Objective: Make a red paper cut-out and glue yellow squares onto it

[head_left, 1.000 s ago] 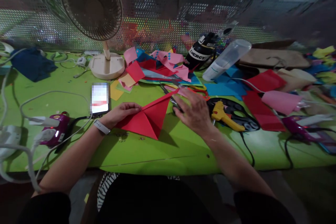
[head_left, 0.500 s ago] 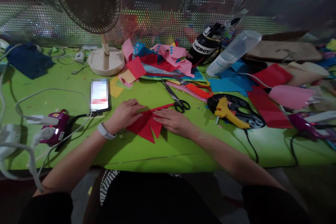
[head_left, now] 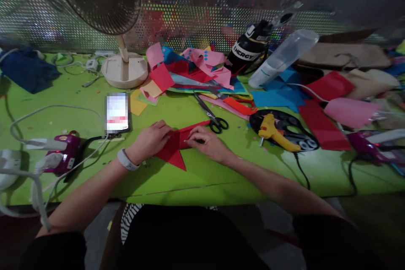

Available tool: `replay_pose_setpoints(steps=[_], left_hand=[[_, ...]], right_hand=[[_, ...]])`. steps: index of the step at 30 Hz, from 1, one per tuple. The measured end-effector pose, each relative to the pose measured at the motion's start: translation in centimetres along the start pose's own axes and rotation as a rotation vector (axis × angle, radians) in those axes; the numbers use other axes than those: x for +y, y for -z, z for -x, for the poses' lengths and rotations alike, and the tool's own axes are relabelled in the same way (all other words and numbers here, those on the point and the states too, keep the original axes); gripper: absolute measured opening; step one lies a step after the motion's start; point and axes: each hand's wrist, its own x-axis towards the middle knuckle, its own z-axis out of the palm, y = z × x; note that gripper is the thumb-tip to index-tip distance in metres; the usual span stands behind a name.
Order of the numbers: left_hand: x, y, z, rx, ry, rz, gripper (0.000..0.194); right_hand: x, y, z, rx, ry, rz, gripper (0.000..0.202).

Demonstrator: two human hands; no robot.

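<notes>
A folded piece of red paper (head_left: 172, 154) lies on the green table in front of me, one pointed corner toward my body. On its left part rests my left hand (head_left: 154, 138), fingers bent and holding it down; a light band circles that wrist. My right hand (head_left: 209, 145) pinches a flap at the right side of the paper, thumb and fingertips together. Just beyond the right hand lie black-handled scissors (head_left: 216, 124), near the paper's far right corner.
A phone (head_left: 117, 112) and purple power socket (head_left: 65, 152) with cables lie left. A fan (head_left: 125, 71) stands behind. Coloured paper scraps (head_left: 205, 74), a black bottle (head_left: 247, 50) and a clear bottle (head_left: 284, 57) are at the back. A yellow glue gun (head_left: 275, 135) lies right.
My right hand has gone from lying flat on the paper to a pinch. The right pointed flap has been turned up, away from me. My left hand stays on the paper.
</notes>
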Motion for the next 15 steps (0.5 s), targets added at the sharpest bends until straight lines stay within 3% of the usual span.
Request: replay_pose_setpoints(steps=[15], left_hand=[[0.3, -0.2, 0.0, 0.006, -0.024, -0.110, 0.022]], right_hand=[[-1.0, -0.2, -1.9, -0.111, -0.129, 0.164, 0.020]])
